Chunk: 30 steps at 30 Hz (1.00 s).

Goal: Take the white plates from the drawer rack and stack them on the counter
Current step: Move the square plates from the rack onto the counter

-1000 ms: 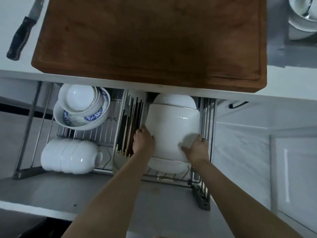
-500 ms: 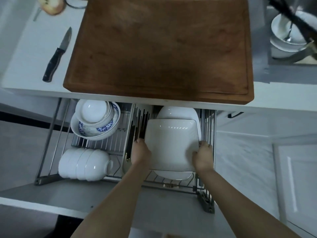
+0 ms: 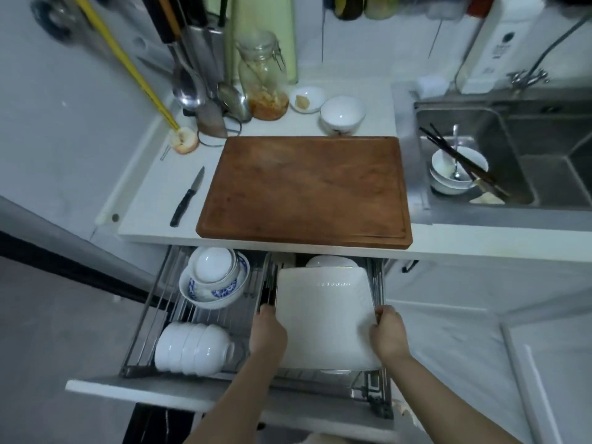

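Note:
A square white plate (image 3: pixel 323 312) hangs flat above the right half of the pulled-out drawer rack (image 3: pixel 141 318). My left hand (image 3: pixel 267 333) grips its left edge and my right hand (image 3: pixel 388 334) grips its right edge. Under and behind it, round white plates (image 3: pixel 331 261) stay in the rack, mostly hidden by the held plate. The white counter (image 3: pixel 150 200) runs above the drawer.
A large wooden cutting board (image 3: pixel 304 190) covers most of the counter, with a black-handled knife (image 3: pixel 187 197) to its left. Bowls (image 3: pixel 213 280) and white cups (image 3: pixel 192 347) fill the rack's left half. A glass jar (image 3: pixel 264 78), small bowls (image 3: pixel 342 115) and a sink (image 3: pixel 480 155) lie beyond.
Both hands have lifted the square plate up out of the rack. The camera has tilted up, bringing the counter back, jar and sink into view.

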Motion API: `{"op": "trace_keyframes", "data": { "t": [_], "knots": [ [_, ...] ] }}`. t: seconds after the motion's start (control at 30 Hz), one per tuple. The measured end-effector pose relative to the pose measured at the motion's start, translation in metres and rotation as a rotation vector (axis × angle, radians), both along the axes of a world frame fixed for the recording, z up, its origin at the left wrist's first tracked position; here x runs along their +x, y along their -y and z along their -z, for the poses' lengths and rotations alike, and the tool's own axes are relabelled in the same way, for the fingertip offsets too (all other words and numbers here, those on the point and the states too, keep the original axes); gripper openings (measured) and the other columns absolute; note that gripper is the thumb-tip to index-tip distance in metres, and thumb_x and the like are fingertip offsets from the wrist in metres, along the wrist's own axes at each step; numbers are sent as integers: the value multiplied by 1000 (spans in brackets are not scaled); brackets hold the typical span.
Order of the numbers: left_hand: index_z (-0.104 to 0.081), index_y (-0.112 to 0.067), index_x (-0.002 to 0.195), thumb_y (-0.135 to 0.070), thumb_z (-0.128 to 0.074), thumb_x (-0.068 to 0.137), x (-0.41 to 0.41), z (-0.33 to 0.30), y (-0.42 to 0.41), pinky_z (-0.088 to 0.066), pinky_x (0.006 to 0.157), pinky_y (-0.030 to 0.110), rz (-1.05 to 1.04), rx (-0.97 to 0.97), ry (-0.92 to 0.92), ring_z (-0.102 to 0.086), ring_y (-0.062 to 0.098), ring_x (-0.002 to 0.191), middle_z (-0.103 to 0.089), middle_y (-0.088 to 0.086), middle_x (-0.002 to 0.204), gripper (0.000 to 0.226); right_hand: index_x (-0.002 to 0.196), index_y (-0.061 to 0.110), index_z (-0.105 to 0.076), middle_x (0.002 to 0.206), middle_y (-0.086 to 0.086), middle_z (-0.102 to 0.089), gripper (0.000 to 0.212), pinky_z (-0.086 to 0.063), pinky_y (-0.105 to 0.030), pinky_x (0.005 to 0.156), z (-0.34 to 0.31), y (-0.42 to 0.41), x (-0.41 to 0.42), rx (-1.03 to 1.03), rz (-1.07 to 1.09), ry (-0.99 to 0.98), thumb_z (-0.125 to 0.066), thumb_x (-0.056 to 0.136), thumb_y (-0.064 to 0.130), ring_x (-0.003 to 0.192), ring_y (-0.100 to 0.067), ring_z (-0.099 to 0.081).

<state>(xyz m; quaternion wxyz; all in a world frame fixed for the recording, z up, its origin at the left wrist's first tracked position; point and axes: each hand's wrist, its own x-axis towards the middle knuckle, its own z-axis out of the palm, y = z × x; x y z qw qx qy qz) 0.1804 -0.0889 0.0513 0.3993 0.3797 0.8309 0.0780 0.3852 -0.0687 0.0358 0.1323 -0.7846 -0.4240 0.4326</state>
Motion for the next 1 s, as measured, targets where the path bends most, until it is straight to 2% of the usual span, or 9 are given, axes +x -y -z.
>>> {"op": "trace_keyframes", "data": {
  "t": [0.1, 0.23, 0.33, 0.47, 0.63, 0.77, 0.83, 0.9, 1.0],
  "knots": [
    [-42, -2, 129, 7, -36, 90, 12, -15, 7, -51, 85, 36, 17, 14, 7, -59, 28, 100, -59, 14, 117, 40, 109, -5, -55, 114, -23, -57, 34, -42, -33, 86, -13, 8, 14, 2, 24, -11, -36, 83, -14, 105, -34, -55],
    [-47, -5, 112, 7, -35, 88, 37, -35, 8, -48, 67, 29, 92, 46, -5, -54, 17, 74, -55, 3, 85, 29, 103, -4, -58, 109, -20, -62, 27, -38, -28, 76, -28, 16, 42, 44, 76, -20, -41, 84, -10, 98, -31, -57],
    [-46, -4, 116, 6, -35, 90, 66, -46, 8, -52, 74, 32, 152, 65, -18, -62, 22, 88, -61, 11, 102, 29, 85, 2, -56, 98, -17, -64, 21, -35, -26, 70, -40, 22, 73, 91, 107, -38, -41, 81, -13, 86, -27, -54],
    [-46, -6, 102, 5, -36, 90, 116, -56, 9, -46, 60, 25, 208, 120, -5, -53, 14, 70, -53, 3, 83, 19, 84, 3, -53, 89, -12, -59, 20, -33, -27, 69, -53, 33, 126, 125, 162, -18, -42, 80, -12, 82, -23, -49],
    [-48, -4, 110, -1, -39, 92, 193, -67, 8, -49, 93, 38, 307, 160, 22, -59, 28, 105, -60, 14, 112, 21, 68, 9, -45, 77, -6, -53, 25, -32, -29, 60, -66, 47, 206, 174, 237, -5, -40, 77, -13, 78, -21, -48],
    [-49, -6, 109, 1, -38, 92, 256, -76, 3, -44, 84, 28, 372, 200, 34, -58, 25, 101, -61, 14, 114, 21, 65, 11, -42, 74, -4, -52, 27, -26, -29, 55, -77, 59, 269, 220, 316, 13, -41, 77, -13, 75, -21, -46],
    [-49, -1, 116, 5, -36, 89, 289, -82, -3, -44, 80, 29, 416, 237, 47, -57, 27, 100, -61, 17, 115, 30, 62, 17, -37, 70, 0, -49, 34, -27, -21, 48, -83, 62, 301, 233, 340, 21, -41, 78, -13, 75, -22, -45],
    [-53, 2, 112, 6, -36, 88, 321, -89, -11, -44, 91, 32, 465, 250, 4, -55, 31, 112, -62, 20, 117, 30, 60, 19, -37, 66, 4, -46, 36, -27, -12, 47, -91, 65, 333, 250, 368, 19, -43, 78, -12, 74, -23, -45],
    [-61, 2, 104, 5, -36, 86, 368, -98, -24, -41, 103, 40, 522, 287, -11, -58, 32, 111, -67, 17, 109, 31, 54, 18, -37, 58, 4, -42, 39, -27, -21, 50, -106, 69, 377, 286, 410, 22, -43, 75, -13, 61, -19, -42]
  ]
}}
